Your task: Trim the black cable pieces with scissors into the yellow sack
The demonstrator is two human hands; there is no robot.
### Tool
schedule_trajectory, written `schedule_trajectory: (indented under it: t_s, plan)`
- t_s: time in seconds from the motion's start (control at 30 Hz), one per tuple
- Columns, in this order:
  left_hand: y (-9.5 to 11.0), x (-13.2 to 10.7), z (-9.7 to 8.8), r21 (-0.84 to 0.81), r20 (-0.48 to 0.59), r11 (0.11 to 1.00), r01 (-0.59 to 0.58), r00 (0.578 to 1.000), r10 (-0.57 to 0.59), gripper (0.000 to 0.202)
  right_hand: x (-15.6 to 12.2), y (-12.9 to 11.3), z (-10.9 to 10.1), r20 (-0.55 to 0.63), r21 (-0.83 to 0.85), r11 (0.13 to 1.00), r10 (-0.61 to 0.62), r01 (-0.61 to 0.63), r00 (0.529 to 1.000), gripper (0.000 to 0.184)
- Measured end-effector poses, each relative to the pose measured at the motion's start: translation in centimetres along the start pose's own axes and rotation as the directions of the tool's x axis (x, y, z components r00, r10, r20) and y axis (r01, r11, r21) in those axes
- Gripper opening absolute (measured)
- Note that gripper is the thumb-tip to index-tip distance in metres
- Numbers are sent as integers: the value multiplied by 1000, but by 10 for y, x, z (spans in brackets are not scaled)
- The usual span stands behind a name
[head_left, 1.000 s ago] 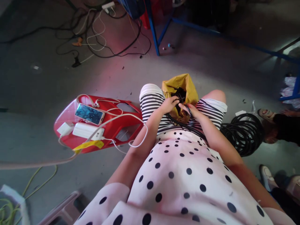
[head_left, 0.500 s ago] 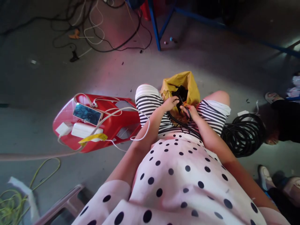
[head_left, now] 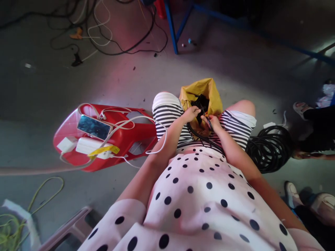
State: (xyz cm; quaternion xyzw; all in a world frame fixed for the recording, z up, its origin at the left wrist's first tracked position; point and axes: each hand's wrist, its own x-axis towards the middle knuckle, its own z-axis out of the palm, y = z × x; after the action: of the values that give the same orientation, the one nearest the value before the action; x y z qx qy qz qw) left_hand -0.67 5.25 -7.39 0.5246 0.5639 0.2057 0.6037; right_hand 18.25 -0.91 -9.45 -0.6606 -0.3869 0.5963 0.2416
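Between my knees stands a yellow bag (head_left: 215,101), its mouth gaping, with dark black pieces (head_left: 201,101) inside. My left hand (head_left: 190,114) is at the bag's near left rim, thumb and fingertips pinched on a thin end of black cable. Opposite it, my right hand (head_left: 214,122) is closed round scissors (head_left: 210,124); a black handle loop shows, and the blades point toward the left fingertips. A black cable (head_left: 200,137) curves across my lap below both hands. The exact spot where blades and cable meet is too small to make out.
On my left, a red stool (head_left: 125,139) lies on its side, bearing a phone (head_left: 94,127), a white power strip (head_left: 89,145) and white cords. Coiled black cable (head_left: 272,148) lies to my right, near other people's feet (head_left: 300,109). Ahead stands a blue metal frame (head_left: 171,28).
The view has shifted slightly, so the stool and floor things sit further left. Both hands keep nearly the same place over the bag. A person at the right has moved an arm.
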Motion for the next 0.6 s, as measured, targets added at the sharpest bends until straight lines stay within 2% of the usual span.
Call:
schedule_trajectory:
  t_s: [0.13,0.3,0.4,0.47,0.53,0.6]
  plan:
    - [2,-2,2,-16,-20,998,56,998,-57,35,-4,-6,0,-42,-60,998,28,-30,999,76]
    - [5,-5,2,-67,30,994,87,996,-85,34,-5,-14,2,-83,-28,999,19,-22,996,77]
    - [11,-8,-1,-229,27,959,168,986,-166,22,-8,-15,1,-71,78,997,27,-22,997,75]
    - [17,-13,-4,-393,56,896,206,978,-200,12,-12,-16,0,1,181,983,23,-23,1000,75]
    - [24,-20,-5,-534,85,817,215,976,-201,15,-15,-17,-2,88,267,963,8,-31,996,75]
    - [31,-28,-3,-625,58,748,224,969,-241,17,-17,-18,-3,124,303,952,-5,-34,992,75]
